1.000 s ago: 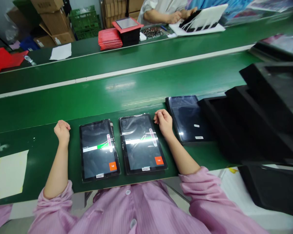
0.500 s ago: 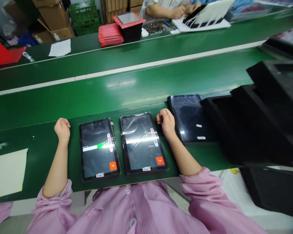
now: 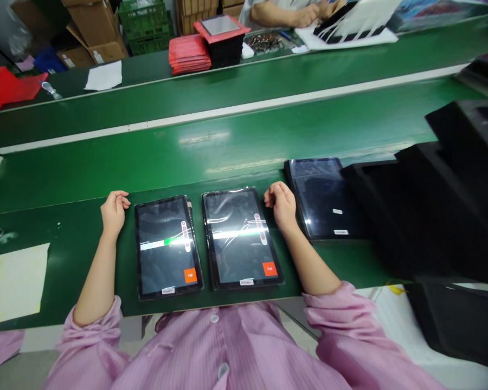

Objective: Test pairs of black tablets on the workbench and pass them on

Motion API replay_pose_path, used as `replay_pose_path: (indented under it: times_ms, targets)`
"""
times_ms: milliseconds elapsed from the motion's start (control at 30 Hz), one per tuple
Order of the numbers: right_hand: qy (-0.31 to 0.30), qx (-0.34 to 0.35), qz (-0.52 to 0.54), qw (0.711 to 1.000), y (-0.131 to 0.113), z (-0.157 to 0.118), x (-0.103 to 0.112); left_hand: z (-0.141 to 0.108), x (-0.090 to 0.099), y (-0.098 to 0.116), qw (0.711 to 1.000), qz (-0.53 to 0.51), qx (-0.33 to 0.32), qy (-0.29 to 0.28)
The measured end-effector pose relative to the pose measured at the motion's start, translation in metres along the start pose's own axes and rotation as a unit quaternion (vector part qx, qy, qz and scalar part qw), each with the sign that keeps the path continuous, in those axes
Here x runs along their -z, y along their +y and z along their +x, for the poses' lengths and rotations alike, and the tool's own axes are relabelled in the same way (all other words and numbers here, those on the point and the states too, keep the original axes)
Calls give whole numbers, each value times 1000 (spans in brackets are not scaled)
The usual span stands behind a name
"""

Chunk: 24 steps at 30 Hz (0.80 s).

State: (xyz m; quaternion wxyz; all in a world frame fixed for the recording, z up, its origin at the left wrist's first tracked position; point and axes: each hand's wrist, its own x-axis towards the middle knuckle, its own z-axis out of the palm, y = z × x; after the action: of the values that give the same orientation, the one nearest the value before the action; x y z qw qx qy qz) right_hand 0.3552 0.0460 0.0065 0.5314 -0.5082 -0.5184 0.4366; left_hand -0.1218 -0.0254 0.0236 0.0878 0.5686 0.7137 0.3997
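Observation:
Two tablets with lit screens lie side by side on the green bench, the left tablet and the right tablet, each showing an orange "Fail" box. My left hand is just left of the left tablet, holding nothing, its fingers loosely bent and partly apart. My right hand is curled closed between the right tablet and a stack of dark tablets. Nothing shows in its fingers.
Black trays are piled at the right. A yellowish paper sheet lies at the left. Across the green belt are red pouches, a white sheet and a person's hands beside a white device.
My left hand has shifted slightly right and up, and its fingers have loosened from a closed curl. My right hand stays curled. The view has shifted slightly, and a dark object shows at the left edge.

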Motion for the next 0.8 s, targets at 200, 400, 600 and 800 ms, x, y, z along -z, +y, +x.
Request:
replay_pose_path:
  times_ms: [200,400,600,800]
  targets:
    - [3,-1,3,1000,-1,0,-1,-2,-1,5,996,30,-35,-76]
    - [2,-1,-6,1000,1,0,-1,1,3,1,988,-43,-14,-147]
    - [7,-2,6,1000,1,0,-1,8,29,-2,928,-115,-17,-353]
    - [2,-7,5,1000,3,1,-1,5,34,4,910,-80,-23,-407]
